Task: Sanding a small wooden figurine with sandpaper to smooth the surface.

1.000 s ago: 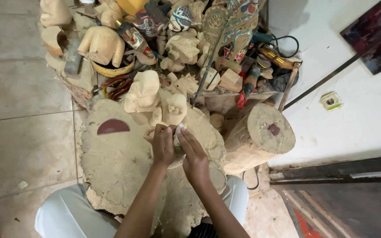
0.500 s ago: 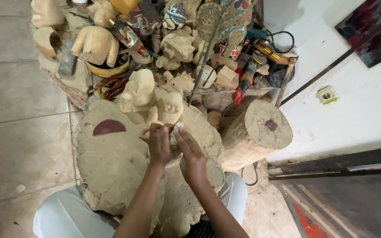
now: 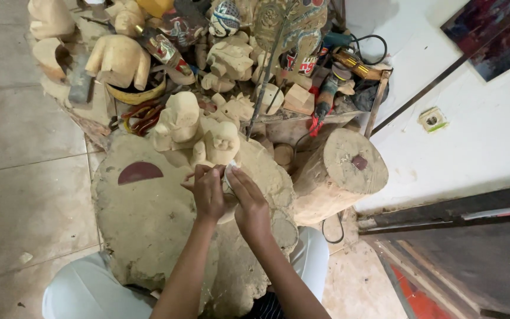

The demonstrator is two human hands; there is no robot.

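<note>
Unmoved, both hands (image 3: 228, 198) still pinch a small carving (image 3: 229, 177) over the dusty cloth (image 3: 149, 218).

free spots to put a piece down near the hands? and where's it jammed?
Bare cloth left of the left hand, below the dark red half-disc. The log top is bare apart from a small dark patch. Floor tiles at far left are open. Jammed: the carvings pile and tools above the right hand.

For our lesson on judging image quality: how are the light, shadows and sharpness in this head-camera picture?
Head view: soft, even daylight, no glare; only faint shadows under the hands, left hand and right hand; the carvings are fairly sharp; the wide lens bends the wall at the edge.
</note>
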